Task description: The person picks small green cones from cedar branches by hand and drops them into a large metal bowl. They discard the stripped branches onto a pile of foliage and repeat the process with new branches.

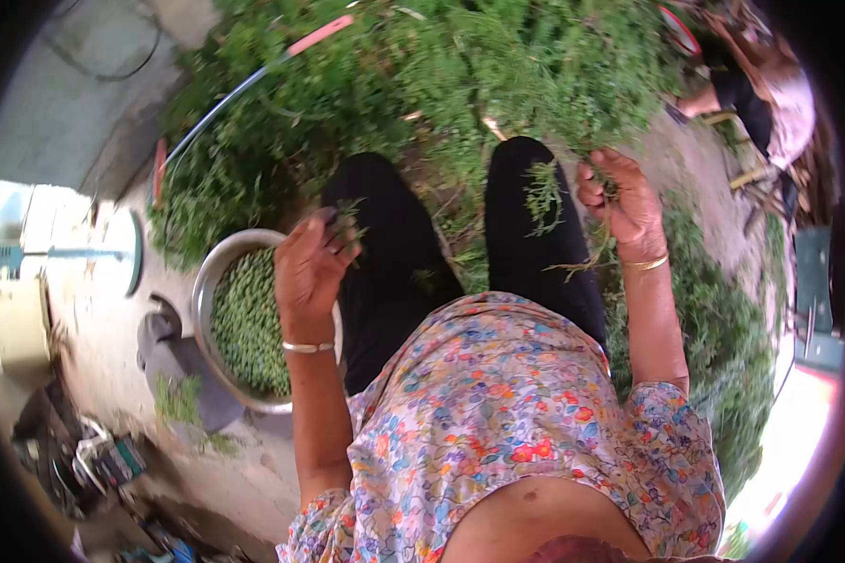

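Observation:
I sit with my legs in black trousers (385, 244) stretched toward a big heap of green plants (422, 75). My left hand (310, 267) is closed on a small green sprig and hovers over the right edge of a metal bowl (201, 298) full of small green pods (249, 324). My right hand (622, 206) is raised beside my right knee and grips a bunch of green stems (603, 178). A loose sprig (543, 192) lies on my right leg.
Another person (760, 94) crouches at the top right beside the plants. A long thin rod with a pink end (253, 80) lies across the heap. A pale bucket (19, 324) and dark clutter (94, 455) stand at the left on the concrete floor.

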`<state>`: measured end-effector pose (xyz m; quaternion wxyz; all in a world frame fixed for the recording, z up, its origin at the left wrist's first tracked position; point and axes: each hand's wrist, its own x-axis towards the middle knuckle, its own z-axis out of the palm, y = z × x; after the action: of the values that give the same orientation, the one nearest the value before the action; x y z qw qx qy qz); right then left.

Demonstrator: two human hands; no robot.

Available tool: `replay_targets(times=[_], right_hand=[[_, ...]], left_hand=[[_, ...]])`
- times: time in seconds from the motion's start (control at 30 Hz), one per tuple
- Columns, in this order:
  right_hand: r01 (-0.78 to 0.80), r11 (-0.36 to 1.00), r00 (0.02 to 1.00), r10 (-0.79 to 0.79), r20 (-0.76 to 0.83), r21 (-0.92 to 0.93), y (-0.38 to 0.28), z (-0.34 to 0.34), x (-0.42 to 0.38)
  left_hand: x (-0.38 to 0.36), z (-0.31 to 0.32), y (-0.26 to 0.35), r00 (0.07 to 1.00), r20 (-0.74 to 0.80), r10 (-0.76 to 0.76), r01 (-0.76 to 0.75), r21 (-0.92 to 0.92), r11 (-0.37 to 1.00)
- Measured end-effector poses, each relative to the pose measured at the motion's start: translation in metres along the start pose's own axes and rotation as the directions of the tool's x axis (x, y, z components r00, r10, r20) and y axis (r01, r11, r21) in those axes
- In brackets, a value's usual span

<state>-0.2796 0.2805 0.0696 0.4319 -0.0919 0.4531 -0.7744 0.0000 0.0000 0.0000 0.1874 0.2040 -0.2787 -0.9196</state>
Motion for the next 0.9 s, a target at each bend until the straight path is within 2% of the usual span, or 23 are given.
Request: replay_targets(times=[0.07,0.1,0.13,0.17,0.2,0.23,0.27,0.3,0.33,0.4,0.43,0.47,0.5,0.53,0.6,0.63,0.67,0.7,0.73,0.77,0.8,0.83,0.9], right_hand=[[0.157,0.986,0.915,-0.164,-0.369,-0.048,-0.022,-0.03,-0.031],[0.159,0.974,0.848,-0.22,-0.482,-0.163,-0.051,-0.079,-0.048],[0.159,0.913,0.764,-0.355,-0.538,-0.376,-0.069,-0.118,-0.073],[0.536,0.844,0.673,-0.425,-0.605,0.004,-0.085,-0.192,-0.087],[0.59,0.796,0.555,-0.522,-0.648,-0.136,-0.097,-0.167,-0.115],[0.499,0.826,0.536,-0.532,-0.656,-0.262,-0.105,-0.178,-0.146],[0.33,0.851,0.263,-0.498,-0.826,-0.409,-0.108,-0.181,-0.16],[-0.048,0.777,0.321,-0.583,-0.746,-0.628,-0.108,-0.222,-0.183],[-0.391,0.527,0.374,-0.658,-0.653,-0.755,-0.107,-0.264,-0.205],[-0.447,0.575,0.374,-0.575,-0.727,-0.685,-0.099,-0.24,-0.202],[-0.164,0.793,0.423,-0.481,-0.768,-0.587,-0.092,-0.19,-0.182],[0.123,0.914,0.496,-0.395,-0.774,-0.387,-0.085,-0.144,-0.16],[0.126,0.847,0.585,-0.484,-0.65,-0.517,-0.08,-0.11,-0.142],[0.145,0.762,0.665,-0.548,-0.508,-0.632,-0.077,-0.082,-0.125],[0.149,0.773,0.729,-0.507,-0.46,-0.616,-0.081,-0.05,-0.081],[0.206,0.675,0.785,-0.547,-0.293,-0.708,-0.08,-0.034,-0.062],[0.274,0.566,0.823,-0.556,-0.114,-0.778,-0.079,-0.022,-0.043],[0.372,0.552,0.837,-0.547,0.012,-0.746,-0.079,-0.019,-0.02],[0.468,0.543,0.831,-0.538,0.139,-0.698,-0.078,-0.017,0.004],[0.424,0.606,0.855,-0.513,0.077,-0.673,-0.078,-0.01,0.029],[0.374,0.67,0.877,-0.48,0.011,-0.641,-0.076,-0.001,0.05],[0.359,0.686,0.885,-0.465,-0.002,-0.633,-0.073,0.012,0.066],[0.087,0.728,0.927,-0.31,-0.212,-0.68,-0.071,0.039,0.1]], left_hand=[[0.006,-0.003,0.006,0.995,-0.079,0.06,-0.057,0.042,0.997],[0.017,0.02,-0.003,0.997,-0.062,0.055,-0.051,0.065,0.997],[0.02,0.026,0.0,0.993,-0.078,0.085,-0.075,0.124,0.989],[0.02,0.031,0.002,0.988,-0.097,0.12,-0.101,0.181,0.978],[0.02,0.039,0.002,0.99,-0.069,0.127,-0.111,0.2,0.973],[0.022,0.042,0.0,0.989,-0.075,0.128,-0.11,0.206,0.972],[0.024,0.044,-0.002,0.988,-0.06,0.14,-0.122,0.238,0.964],[0.027,0.047,-0.004,0.987,-0.043,0.154,-0.137,0.268,0.954],[0.028,0.052,-0.004,0.99,-0.047,0.134,-0.115,0.293,0.949],[0.037,0.051,-0.006,0.994,-0.023,0.105,-0.093,0.313,0.945],[0.043,0.052,-0.008,0.997,0.005,0.077,-0.074,0.326,0.942],[0.048,0.056,-0.008,0.997,-0.029,0.071,-0.055,0.367,0.928],[0.056,0.058,-0.01,0.997,-0.032,0.067,-0.05,0.372,0.927],[0.065,0.058,-0.011,0.996,-0.058,0.064,-0.03,0.465,0.885],[0.088,0.053,-0.021,0.995,-0.054,0.086,-0.031,0.648,0.761],[0.099,0.055,-0.026,0.995,-0.062,0.078,-0.019,0.653,0.757],[0.11,0.057,-0.034,0.997,-0.047,0.058,0.005,0.821,0.571],[0.119,0.057,-0.044,0.999,-0.043,0.031,0.029,0.937,0.349],[0.13,0.045,-0.059,0.999,-0.043,-0.033,0.05,0.966,0.253],[0.141,0.023,-0.079,0.994,-0.05,-0.1,0.065,0.986,0.152],[0.148,0.001,-0.103,0.979,0.086,-0.186,-0.109,0.987,-0.115],[0.155,-0.02,-0.126,0.932,0.193,-0.307,-0.299,0.888,-0.349],[0.147,-0.051,-0.162,0.761,0.095,-0.641,-0.391,0.857,-0.337]])
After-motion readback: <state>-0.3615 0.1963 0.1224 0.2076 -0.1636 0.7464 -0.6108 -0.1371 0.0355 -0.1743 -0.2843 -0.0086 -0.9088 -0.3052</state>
